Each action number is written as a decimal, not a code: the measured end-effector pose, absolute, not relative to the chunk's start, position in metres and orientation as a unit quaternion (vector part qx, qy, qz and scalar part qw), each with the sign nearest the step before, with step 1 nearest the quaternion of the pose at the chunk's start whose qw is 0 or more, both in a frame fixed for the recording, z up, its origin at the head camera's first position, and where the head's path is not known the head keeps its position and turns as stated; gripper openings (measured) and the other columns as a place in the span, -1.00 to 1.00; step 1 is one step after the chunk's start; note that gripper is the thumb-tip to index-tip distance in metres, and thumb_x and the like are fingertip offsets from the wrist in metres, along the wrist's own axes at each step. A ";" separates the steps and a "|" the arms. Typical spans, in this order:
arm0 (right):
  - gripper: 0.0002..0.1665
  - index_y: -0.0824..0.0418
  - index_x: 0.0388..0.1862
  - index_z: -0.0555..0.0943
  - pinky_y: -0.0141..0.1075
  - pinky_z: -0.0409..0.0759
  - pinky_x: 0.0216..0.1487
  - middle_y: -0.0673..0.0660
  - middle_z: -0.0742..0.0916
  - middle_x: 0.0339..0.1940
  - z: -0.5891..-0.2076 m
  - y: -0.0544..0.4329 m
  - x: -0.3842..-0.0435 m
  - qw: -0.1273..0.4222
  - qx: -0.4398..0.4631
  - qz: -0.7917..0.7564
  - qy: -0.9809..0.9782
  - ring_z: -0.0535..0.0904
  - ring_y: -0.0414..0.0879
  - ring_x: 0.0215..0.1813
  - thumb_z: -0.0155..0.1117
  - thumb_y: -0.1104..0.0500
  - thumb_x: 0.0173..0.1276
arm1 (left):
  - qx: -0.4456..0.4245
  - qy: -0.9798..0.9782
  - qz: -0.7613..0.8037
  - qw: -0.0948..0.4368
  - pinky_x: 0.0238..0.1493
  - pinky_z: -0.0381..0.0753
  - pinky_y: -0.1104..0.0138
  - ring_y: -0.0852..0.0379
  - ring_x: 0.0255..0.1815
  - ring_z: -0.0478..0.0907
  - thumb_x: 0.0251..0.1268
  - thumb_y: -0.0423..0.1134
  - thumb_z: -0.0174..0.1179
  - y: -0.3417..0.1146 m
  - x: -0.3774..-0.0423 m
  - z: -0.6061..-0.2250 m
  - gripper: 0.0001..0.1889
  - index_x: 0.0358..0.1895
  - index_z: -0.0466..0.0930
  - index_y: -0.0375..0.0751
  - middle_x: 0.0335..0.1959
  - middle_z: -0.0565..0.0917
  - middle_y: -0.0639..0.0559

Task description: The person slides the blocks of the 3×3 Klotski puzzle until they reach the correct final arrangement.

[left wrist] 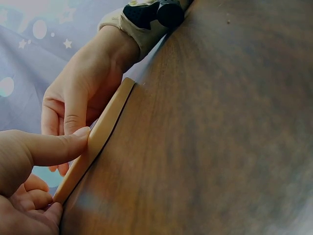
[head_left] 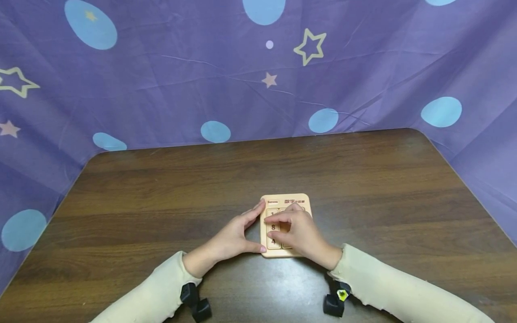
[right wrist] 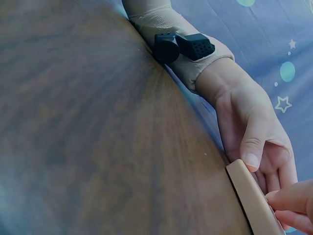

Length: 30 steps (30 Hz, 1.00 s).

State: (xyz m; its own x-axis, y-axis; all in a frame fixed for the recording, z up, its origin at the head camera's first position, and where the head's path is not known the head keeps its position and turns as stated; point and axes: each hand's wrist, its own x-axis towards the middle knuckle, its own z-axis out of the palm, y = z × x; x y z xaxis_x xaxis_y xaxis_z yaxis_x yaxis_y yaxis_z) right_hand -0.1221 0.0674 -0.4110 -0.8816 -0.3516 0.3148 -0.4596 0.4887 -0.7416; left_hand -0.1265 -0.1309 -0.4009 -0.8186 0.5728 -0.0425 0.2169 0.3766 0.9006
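Observation:
A pale wooden number board (head_left: pixel 285 200) lies flat on the table, with printed characters along its top and boxed digits below. In its left column 1, 8 and 4 show; most of the other columns are hidden. My left hand (head_left: pixel 231 237) rests along the board's left side, index finger towards the top corner and thumb at the lower corner. From the right, my right hand (head_left: pixel 303 231) reaches over the board, its index finger and thumb apart above and below the 8. In the left wrist view the left thumb (left wrist: pixel 68 146) touches the board's side edge (left wrist: pixel 105 125).
The brown wood-grain table (head_left: pixel 181 188) spreads around the board on all sides. Behind it hangs a purple cloth (head_left: pixel 161 89) with blue dots and stars. Black cameras sit at the left cuff (head_left: pixel 195 303) and right cuff (head_left: pixel 336 301).

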 end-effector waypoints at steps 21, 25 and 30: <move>-0.74 0.10 -0.34 0.77 -0.41 0.31 -0.40 -0.09 0.60 -0.57 -0.410 0.063 -0.124 0.081 0.228 0.433 -0.869 0.33 -0.22 -0.40 0.51 0.25 -0.11 | 0.249 0.809 0.502 0.176 0.42 0.01 0.19 -0.04 0.48 -0.04 -0.17 -0.42 0.45 -0.131 -0.127 -0.398 0.03 0.43 0.01 -0.40 0.49 0.00 -0.18; -0.75 0.09 -0.35 0.77 -0.42 0.29 -0.41 -0.09 0.59 -0.59 -0.410 0.063 -0.124 0.081 0.231 0.430 -0.869 0.31 -0.22 -0.41 0.51 0.25 -0.10 | 0.249 0.814 0.496 0.173 0.42 0.01 0.18 -0.05 0.48 -0.03 -0.17 -0.40 0.46 -0.131 -0.126 -0.398 0.03 0.44 0.02 -0.38 0.49 0.00 -0.17; -0.75 0.09 -0.36 0.77 -0.43 0.28 -0.41 -0.09 0.55 -0.61 -0.411 0.064 -0.123 0.086 0.232 0.427 -0.870 0.29 -0.23 -0.41 0.53 0.24 -0.12 | 0.248 0.817 0.492 0.170 0.43 -0.02 0.15 -0.04 0.48 -0.02 -0.17 -0.39 0.46 -0.131 -0.126 -0.398 0.04 0.44 0.02 -0.37 0.49 0.02 -0.17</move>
